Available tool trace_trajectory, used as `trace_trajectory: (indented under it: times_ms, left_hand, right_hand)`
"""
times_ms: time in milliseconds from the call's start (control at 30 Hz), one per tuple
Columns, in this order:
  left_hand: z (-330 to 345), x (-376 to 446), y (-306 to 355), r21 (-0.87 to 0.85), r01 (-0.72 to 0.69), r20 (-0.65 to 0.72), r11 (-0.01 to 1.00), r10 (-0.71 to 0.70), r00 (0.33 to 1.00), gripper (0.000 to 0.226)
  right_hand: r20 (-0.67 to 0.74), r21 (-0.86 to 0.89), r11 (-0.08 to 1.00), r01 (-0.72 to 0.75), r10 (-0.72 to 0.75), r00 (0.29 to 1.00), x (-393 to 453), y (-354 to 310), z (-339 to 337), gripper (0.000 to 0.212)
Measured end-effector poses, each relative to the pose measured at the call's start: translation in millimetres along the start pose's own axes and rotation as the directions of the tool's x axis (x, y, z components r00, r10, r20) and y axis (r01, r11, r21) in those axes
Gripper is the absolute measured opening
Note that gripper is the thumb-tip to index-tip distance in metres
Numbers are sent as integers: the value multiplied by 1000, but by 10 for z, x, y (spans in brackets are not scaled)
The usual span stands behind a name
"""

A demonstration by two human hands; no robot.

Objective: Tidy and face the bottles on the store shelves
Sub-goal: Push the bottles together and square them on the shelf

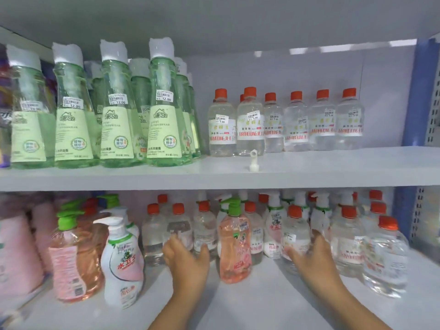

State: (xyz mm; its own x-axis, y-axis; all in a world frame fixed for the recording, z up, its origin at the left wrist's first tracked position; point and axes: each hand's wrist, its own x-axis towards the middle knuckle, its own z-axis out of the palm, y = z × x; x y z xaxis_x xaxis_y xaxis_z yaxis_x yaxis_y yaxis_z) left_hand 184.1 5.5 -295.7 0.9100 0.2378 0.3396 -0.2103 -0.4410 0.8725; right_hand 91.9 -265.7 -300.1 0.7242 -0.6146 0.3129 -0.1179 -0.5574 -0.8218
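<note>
Head: green bottles (164,110) tagged 12.00 (label reads "UNDERWEAR").

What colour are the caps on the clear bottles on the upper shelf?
Orange-red, on every clear plastic bottle in that row; the head view shows them plainly.

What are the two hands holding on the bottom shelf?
The right hand wraps its fingers around the middle of a clear orange-capped bottle. The left hand is open, holding nothing.
</note>
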Motion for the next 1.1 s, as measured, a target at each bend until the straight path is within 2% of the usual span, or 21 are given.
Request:
trace_trajectory:
  times_ms: [100,167,233,367,433,600,700,767,867,1000,1100]
  left_hand:
    - [51,202,-124,30,40,-81,999,-37,996,86]
    - [77,331,-252,-23,88,-86,996,-89,992,90]
    - [116,410,-329,24,112,-68,993,-110,992,89]
    - [123,498,-344,159,142,-50,977,-135,990,66]
    - [104,565,-364,182,138,-29,974,-135,990,61]
    - [108,543,-396,-51,142,40,989,-140,989,53]
    - [75,603,-417,-73,145,76,987,-140,987,55]
    - [46,632,-419,-1,111,70,994,-111,991,58]
    - [-63,556,-406,82,98,74,992,-105,992,76]
    - [-273,321,-449,166,12,240,986,-52,969,83]
    - [-388,74,-404,-17,14,376,1000,-7,927,69]
  right_hand:
    - [13,-12,1000,-29,29,999,160,254,238,76]
    - [7,1,1000,-18,18,1000,213,333,281,75]
    - [-7,3,1000,-16,16,1000,145,237,228,69]
    - [41,6,1000,-7,7,999,-97,-11,143,55]
    - [95,31,999,24,-27,995,-252,-119,97,56]
    - [247,116,993,25,-53,968,-638,-277,-60,58]
    - [289,177,984,-19,-34,957,-775,-299,-85,64]
    - [286,199,980,-31,-28,958,-813,-305,-85,71]
    - [250,193,981,-30,-19,968,-835,-312,-86,78]
    - [255,169,986,-4,-40,966,-816,-299,-136,59]
    - [294,193,981,1,-59,954,-813,-269,-154,55]
